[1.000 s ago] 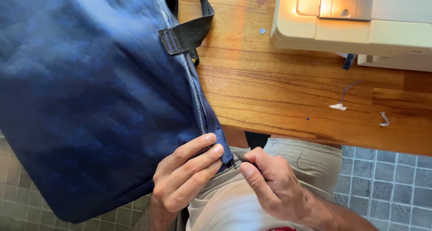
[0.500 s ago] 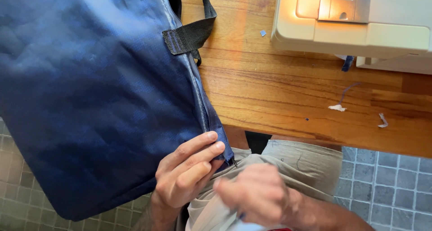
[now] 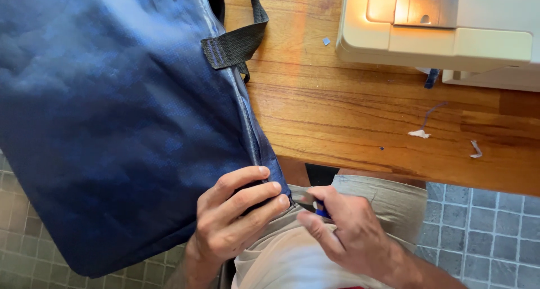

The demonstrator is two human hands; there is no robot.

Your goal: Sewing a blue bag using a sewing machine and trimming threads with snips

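Observation:
A large dark blue fabric bag (image 3: 112,126) hangs off the left of a wooden table (image 3: 360,126), with a black webbing strap (image 3: 236,44) near its top edge. My left hand (image 3: 239,216) pinches the bag's lower corner at the seam. My right hand (image 3: 343,233) holds a small blue-handled cutting tool (image 3: 315,207), its metal tip pointing at the corner right by my left fingertips. Both hands are over my lap, just below the table edge.
A cream sewing machine (image 3: 439,30) stands at the back right of the table, its lamp lit. Small thread and fabric scraps (image 3: 419,133) lie on the wood. Grey tiled floor (image 3: 489,233) shows at the right and lower left.
My right hand pulled down and back from the corner, blurred, then came up again with the tool tip at the seam. My left hand kept its grip on the bag.

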